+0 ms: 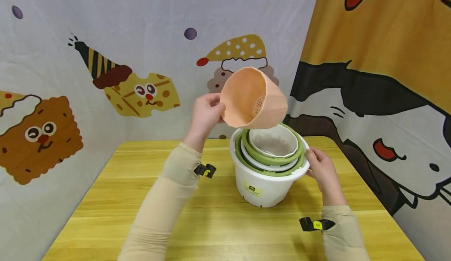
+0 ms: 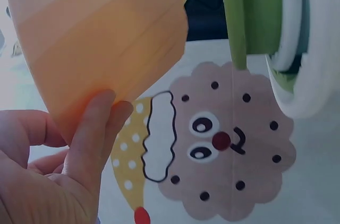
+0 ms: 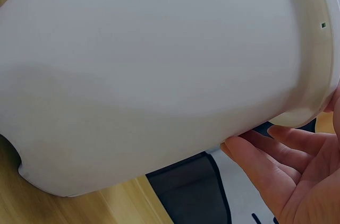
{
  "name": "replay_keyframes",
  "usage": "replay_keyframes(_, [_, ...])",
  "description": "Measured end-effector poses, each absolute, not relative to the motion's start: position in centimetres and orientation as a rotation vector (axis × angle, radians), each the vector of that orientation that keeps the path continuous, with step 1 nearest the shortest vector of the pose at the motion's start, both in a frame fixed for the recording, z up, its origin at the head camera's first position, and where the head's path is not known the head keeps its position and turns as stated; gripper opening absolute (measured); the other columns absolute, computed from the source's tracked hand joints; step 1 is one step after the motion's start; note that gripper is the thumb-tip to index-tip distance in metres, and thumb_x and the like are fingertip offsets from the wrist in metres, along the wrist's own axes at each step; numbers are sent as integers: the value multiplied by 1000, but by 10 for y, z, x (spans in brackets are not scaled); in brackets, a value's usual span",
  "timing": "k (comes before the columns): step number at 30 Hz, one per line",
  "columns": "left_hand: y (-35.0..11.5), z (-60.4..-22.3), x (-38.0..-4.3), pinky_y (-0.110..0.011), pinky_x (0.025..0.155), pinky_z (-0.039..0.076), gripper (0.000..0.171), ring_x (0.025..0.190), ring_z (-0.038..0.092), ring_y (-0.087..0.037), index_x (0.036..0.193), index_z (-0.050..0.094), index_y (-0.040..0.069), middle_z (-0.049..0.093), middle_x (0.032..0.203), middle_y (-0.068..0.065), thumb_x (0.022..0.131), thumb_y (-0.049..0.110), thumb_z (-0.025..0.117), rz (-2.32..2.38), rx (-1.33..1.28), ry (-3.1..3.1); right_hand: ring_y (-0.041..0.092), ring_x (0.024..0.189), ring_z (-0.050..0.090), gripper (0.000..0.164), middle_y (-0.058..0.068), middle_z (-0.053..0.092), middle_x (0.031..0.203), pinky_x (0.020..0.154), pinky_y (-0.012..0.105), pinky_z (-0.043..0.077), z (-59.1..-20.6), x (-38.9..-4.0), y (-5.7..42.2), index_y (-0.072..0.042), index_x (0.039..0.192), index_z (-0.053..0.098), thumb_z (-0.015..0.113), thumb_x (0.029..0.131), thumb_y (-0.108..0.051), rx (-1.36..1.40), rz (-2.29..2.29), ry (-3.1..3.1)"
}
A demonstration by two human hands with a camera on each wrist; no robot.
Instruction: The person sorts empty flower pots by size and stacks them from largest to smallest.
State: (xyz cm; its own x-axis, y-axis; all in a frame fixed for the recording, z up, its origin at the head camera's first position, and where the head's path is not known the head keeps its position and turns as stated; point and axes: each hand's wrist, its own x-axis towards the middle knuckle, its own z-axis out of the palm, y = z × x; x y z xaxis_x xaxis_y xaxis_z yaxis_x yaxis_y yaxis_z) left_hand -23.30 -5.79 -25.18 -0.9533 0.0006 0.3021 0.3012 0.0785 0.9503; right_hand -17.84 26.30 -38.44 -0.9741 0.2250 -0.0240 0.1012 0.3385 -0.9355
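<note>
My left hand (image 1: pixel 208 114) pinches the rim of a peach-coloured plant pot (image 1: pixel 278 102), held tilted on its side with its mouth toward me and small drainage holes in its base. Below it stands a large white pot (image 1: pixel 260 186) with a yellow label, upright on the table. Nested inside are green pots (image 1: pixel 299 151) and white ones, the innermost a pale white pot (image 1: pixel 273 137). With my right hand (image 1: pixel 322 171) I grip the white pot's rim on its right side. In the right wrist view, the fingers (image 3: pixel 260 160) lie under that rim against the wall.
The wooden table (image 1: pixel 211 222) carries the pot stack near its back edge. Behind it hangs a white cloth (image 1: pixel 148 26) with cartoon figures, and an orange cloth (image 1: pixel 398 38) with a cartoon cat is on the right. A wrist camera (image 1: pixel 205 170) is strapped to the left sleeve.
</note>
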Motion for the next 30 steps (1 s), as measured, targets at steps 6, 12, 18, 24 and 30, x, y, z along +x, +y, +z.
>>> replay_keyframes(6, [-42, -249, -231, -30, 59, 61, 32, 70, 69, -23, 116, 70, 0, 71, 91, -13, 89, -2, 53, -1804, -355, -2268, 13, 96, 56, 63, 25, 45, 139, 73, 19, 56, -385, -178, 263, 1, 149, 38, 35, 105, -43, -305, 1729, -2474])
replay_keyframes(12, [-31, -251, -227, -25, 51, 57, 30, 58, 64, -16, 113, 72, 0, 71, 85, -11, 88, -2, 56, -1562, -428, -2378, 9, 95, 55, 61, 25, 45, 139, 72, 18, 55, -384, -178, 263, 2, 149, 38, 35, 105, -42, -287, 1748, -2466])
replay_keyframes(18, [-21, -252, -226, -21, 49, 52, 23, 58, 61, -13, 105, 73, 0, 69, 80, -8, 88, -1, 58, -1365, -523, -2423, 7, 92, 56, 61, 25, 44, 139, 72, 19, 55, -384, -179, 264, 2, 148, 38, 35, 105, -41, -285, 1743, -2464])
replay_keyframes(24, [-12, -253, -228, -20, 48, 47, 17, 57, 56, -12, 94, 73, 2, 64, 73, -5, 90, 1, 57, -1231, -524, -2481, 15, 96, 57, 62, 25, 44, 140, 73, 19, 55, -384, -179, 263, 1, 149, 38, 35, 105, -42, -304, 1732, -2467])
replay_keyframes(30, [-4, -255, -230, -19, 46, 40, 17, 55, 52, -11, 85, 71, 6, 62, 70, -2, 88, 0, 56, -1112, -485, -2544, 20, 99, 58, 63, 25, 44, 141, 73, 19, 56, -384, -179, 262, 1, 150, 37, 35, 105, -43, -327, 1723, -2475])
